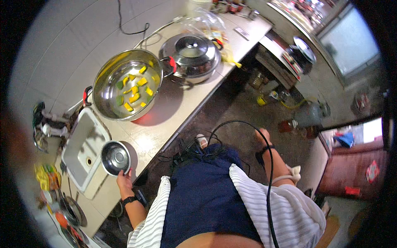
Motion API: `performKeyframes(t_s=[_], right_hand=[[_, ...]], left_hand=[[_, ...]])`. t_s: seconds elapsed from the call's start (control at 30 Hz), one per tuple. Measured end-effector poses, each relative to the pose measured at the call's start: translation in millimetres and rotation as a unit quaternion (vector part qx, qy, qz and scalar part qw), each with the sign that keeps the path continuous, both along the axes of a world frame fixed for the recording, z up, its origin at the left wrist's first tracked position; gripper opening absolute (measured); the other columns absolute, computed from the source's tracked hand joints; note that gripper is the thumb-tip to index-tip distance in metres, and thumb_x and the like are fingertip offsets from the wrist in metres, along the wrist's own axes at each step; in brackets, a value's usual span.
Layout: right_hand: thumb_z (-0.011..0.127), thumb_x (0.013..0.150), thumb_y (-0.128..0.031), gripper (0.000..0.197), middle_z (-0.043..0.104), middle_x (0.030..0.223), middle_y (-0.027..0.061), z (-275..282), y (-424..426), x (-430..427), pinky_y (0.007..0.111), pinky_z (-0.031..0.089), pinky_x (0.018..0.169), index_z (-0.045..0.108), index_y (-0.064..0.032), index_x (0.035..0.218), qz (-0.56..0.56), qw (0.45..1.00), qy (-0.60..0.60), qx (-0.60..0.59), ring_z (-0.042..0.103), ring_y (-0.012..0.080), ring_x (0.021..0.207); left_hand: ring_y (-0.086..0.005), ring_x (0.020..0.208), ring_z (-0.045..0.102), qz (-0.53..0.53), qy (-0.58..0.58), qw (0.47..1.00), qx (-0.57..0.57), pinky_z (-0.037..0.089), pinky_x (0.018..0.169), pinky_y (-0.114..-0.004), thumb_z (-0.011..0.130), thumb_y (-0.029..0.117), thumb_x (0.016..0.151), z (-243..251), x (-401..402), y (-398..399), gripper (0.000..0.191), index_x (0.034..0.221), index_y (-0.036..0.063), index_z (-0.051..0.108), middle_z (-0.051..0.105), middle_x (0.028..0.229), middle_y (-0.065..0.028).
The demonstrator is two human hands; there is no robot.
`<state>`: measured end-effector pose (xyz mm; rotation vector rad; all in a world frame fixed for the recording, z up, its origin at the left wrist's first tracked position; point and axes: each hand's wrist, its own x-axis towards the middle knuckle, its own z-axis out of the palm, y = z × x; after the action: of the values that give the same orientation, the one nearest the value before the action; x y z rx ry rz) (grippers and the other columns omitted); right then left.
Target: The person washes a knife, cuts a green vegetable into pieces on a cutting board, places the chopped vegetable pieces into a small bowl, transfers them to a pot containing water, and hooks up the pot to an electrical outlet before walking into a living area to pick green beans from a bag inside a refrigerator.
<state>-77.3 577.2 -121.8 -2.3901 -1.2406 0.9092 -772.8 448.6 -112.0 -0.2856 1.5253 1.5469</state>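
Note:
My left hand (124, 183) grips the near rim of an empty-looking stainless steel bowl (115, 157), tilted beside the sink at the counter's front. My right hand (263, 135) hangs over the floor, away from the counter. A black cable crosses in front of it, and its fingers are too unclear to read. Farther along the counter stands a large steel pot (107, 90) with red-and-black handles. Yellow pumpkin chunks (134, 98), some with green rind, are scattered over its bottom.
Beside the pot sits a lidded steel pan (191, 59), with clear plastic bags (206, 23) behind it. A white sink (85, 169) is set into the counter (145, 139). The black cable (272, 173) loops in front of my body. Bottles and containers (305, 116) stand along the wall.

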Motion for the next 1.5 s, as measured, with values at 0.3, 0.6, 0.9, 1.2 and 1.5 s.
performKeyframes(t_s=[0.3,0.6,0.9,1.2,1.5], right_hand=[[0.060,0.076,-0.022,0.021,0.065,0.084,0.0138,-125,-477,92,0.037,0.049,0.057,0.065,-0.0009,0.073,-0.077,0.920,0.033,-0.382,0.062,0.0255,0.072],[0.057,0.082,-0.018,0.020,0.058,0.062,0.0098,-111,-505,47,0.038,0.044,0.045,0.057,-0.0012,0.070,-0.377,0.886,0.254,-0.088,0.057,0.0226,0.051],[0.053,0.083,-0.020,0.022,0.058,0.062,0.0085,-36,-582,144,0.031,0.046,0.044,0.057,0.0017,0.081,-0.509,0.848,0.139,-0.052,0.059,0.0191,0.050],[0.057,0.075,-0.029,0.026,0.058,0.059,0.0077,-83,-710,120,0.037,0.044,0.041,0.057,-0.0042,0.067,-0.719,0.643,0.231,-0.127,0.057,0.0194,0.049],[0.054,0.081,-0.027,0.026,0.057,0.078,0.0137,-115,-703,165,0.039,0.045,0.052,0.055,-0.0011,0.082,-0.734,0.571,0.350,-0.115,0.057,0.0259,0.066]], left_hand=[[-0.0235,0.065,0.057,-0.171,0.061,0.981,-0.063,0.049,0.051,-0.033,0.048,0.001,0.070,4,-10,24,0.018,0.087,-0.0024,0.050,0.056,0.080,-0.0110],[-0.0280,0.071,0.059,-0.457,0.124,0.879,0.049,0.055,0.060,-0.037,0.047,0.007,0.072,69,196,108,0.037,0.108,-0.0001,0.048,0.056,0.093,-0.0137],[-0.0298,0.068,0.062,-0.652,-0.059,0.751,0.088,0.052,0.055,-0.031,0.045,0.009,0.077,91,503,115,0.030,0.102,-0.0086,0.047,0.060,0.086,-0.0168],[-0.0261,0.074,0.061,-0.785,0.037,0.618,0.004,0.051,0.067,-0.034,0.049,0.015,0.077,79,751,125,0.026,0.094,-0.0049,0.051,0.060,0.088,-0.0139],[-0.0216,0.060,0.059,-0.831,0.057,0.549,0.064,0.047,0.052,-0.030,0.049,0.013,0.078,53,1099,138,0.022,0.096,0.0008,0.052,0.060,0.081,-0.0093]])
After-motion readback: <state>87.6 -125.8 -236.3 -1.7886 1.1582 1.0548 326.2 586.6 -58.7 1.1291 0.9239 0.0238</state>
